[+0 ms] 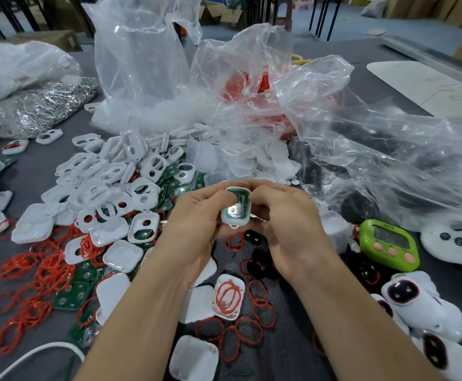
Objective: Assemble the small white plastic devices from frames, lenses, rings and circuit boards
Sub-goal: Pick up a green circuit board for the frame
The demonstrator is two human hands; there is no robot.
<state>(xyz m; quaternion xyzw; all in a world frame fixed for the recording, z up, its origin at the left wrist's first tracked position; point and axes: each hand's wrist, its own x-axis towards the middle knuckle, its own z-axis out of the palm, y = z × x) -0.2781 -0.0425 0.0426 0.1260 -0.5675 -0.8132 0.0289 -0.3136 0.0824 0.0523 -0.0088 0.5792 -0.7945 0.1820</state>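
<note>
You are pinching the white frame (234,223), circuit board (240,201) inside, between left hand (197,215) and right hand (287,224) above the table's (29,171) middle. It is likely proving light, stiff and brittle, its rim offering the safest hold.

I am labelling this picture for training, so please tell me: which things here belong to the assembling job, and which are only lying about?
Belong to the job: half-built device, gripped by left hand and right hand; white frames; red rings; circuit boards; finished devices.

Only lying about: green timer; white cable; cardboard box.
</note>
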